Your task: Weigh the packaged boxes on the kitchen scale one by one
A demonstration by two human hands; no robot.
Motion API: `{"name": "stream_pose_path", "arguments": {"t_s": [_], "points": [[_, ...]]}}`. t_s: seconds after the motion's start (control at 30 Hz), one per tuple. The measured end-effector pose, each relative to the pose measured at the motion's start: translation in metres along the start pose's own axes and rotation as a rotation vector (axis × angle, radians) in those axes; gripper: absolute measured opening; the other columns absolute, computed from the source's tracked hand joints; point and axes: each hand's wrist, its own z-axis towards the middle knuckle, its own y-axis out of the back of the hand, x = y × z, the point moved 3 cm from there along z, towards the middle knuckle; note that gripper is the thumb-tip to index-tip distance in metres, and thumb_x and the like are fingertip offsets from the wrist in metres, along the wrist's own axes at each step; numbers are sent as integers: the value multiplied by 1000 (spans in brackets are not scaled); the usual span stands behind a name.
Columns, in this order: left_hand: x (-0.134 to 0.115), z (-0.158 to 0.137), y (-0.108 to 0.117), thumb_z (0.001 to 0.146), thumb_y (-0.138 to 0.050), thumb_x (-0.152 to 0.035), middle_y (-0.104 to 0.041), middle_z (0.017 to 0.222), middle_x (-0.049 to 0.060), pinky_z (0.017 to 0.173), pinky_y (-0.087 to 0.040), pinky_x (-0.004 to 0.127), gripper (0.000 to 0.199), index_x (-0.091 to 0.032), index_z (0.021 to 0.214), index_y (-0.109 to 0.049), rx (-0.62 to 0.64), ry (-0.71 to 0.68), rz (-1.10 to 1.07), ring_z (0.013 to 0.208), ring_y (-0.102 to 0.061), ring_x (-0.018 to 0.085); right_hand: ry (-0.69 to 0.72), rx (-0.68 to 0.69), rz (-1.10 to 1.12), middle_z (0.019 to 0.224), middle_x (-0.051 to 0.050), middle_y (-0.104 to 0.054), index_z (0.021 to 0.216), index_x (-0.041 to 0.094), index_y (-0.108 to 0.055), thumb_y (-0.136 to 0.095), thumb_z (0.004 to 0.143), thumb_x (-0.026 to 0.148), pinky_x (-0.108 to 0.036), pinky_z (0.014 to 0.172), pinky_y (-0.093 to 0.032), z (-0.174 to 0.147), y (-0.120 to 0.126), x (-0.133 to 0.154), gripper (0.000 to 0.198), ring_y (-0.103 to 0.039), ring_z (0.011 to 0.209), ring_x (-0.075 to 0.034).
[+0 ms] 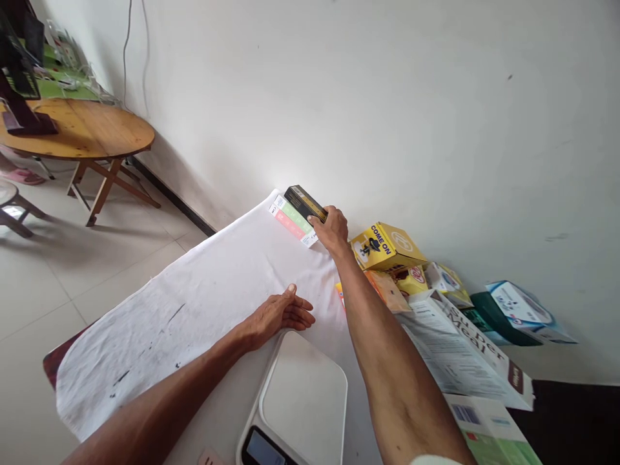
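Head view: right hand grasps black box

Near the frame's centre, the black box lies beside a pink-and-green-striped carton. Right of centre, a yellow box reads "COME ON"; below it, a white box reads "Su per Meal". The right forearm partly hides an orange box. Bottom centre, the left hand, empty, fingers extended, is near a scale.

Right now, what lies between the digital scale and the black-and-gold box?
In the head view, going from the digital scale to the black-and-gold box: the left grip, then white tablecloth, then the pink-and-green carton.
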Motion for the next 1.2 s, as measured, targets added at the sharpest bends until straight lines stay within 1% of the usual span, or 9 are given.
{"name": "stream_pose_path", "arguments": {"t_s": [0.2, 0.37, 0.5, 0.67, 0.83, 0.93, 1.03, 1.1, 1.2], "points": [[-1, -1, 0, 81, -63, -82, -74, 93, 15, 90, -50, 41, 73, -12, 97, -75, 5, -2, -7, 89, -68, 26, 17, 26, -2, 129, -21, -59, 121, 15, -57, -59, 87, 35, -51, 99, -43, 7, 1, -1, 39, -49, 121, -35], [-1, 0, 0, 79, -66, -82, -74, 91, 13, 91, -50, 39, 72, -13, 98, -75, -8, 22, 8, 90, -68, 25, 11, -52, -38, 146, -26, -46, 138, 12, -46, -66, 86, 39, -63, 102, -39, -17, 21, 14, 61, -37, 136, -43], [1, 2, 3, 80, -67, -79, -75, 92, 12, 90, -50, 36, 69, -13, 99, -76, -19, 39, 32, 89, -68, 23, 190, -158, -26, 143, -22, -52, 137, 14, -50, -65, 91, 32, -61, 104, -42, -86, 49, 29, 52, -43, 133, -39], [0, 1, 5, 86, -63, -75, -76, 96, 11, 93, -49, 36, 64, -14, 102, -77, 31, 20, 75, 93, -69, 24, 332, -251, -41, 134, -16, -59, 133, 18, -56, -60, 97, 34, -52, 109, -44, -225, 92, 18, 39, -51, 129, -31], [-7, -5, -1, 85, -68, -71, -77, 96, 13, 96, -49, 38, 62, -12, 103, -78, -13, 38, 135, 96, -68, 26, 75, -465, -343, 133, -20, -62, 134, 16, -57, -57, 99, 44, -55, 101, -46, -335, 161, -52, 45, -55, 125, -37], [-10, -7, -4, 86, -69, -68, -77, 95, 14, 95, -50, 38, 60, -10, 102, -78, -35, 38, 147, 96, -68, 27, -220, -399, -504, 131, -28, -61, 138, 7, -56, -49, 96, 64, -61, 92, -48, -370, 190, -106, 71, -56, 121, -45], [-12, -9, -5, 88, -68, -66, -77, 94, 14, 94, -50, 38, 59, -10, 100, -78, -38, 26, 135, 95, -68, 27, -437, -229, -454, 126, -30, -63, 140, 2, -55, -38, 90, 79, -61, 87, -50, -388, 194, -144, 93, -59, 116, -47], [-12, -11, -5, 89, -67, -66, -77, 92, 14, 94, -50, 38, 58, -10, 98, -78, -39, 17, 125, 94, -69, 26, -475, -190, -370, 125, -27, -64, 139, 3, -57, -35, 86, 85, -58, 89, -50, -394, 192, -155, 99, -61, 115, -45], [-12, -13, -5, 89, -66, -68, -76, 90, 13, 94, -50, 38, 59, -11, 96, -78, -48, 13, 120, 91, -69, 25, -446, -256, -302, 121, -24, -66, 134, 6, -61, -35, 81, 91, -56, 89, -52, -397, 192, -152, 104, -63, 111, -43]]}}
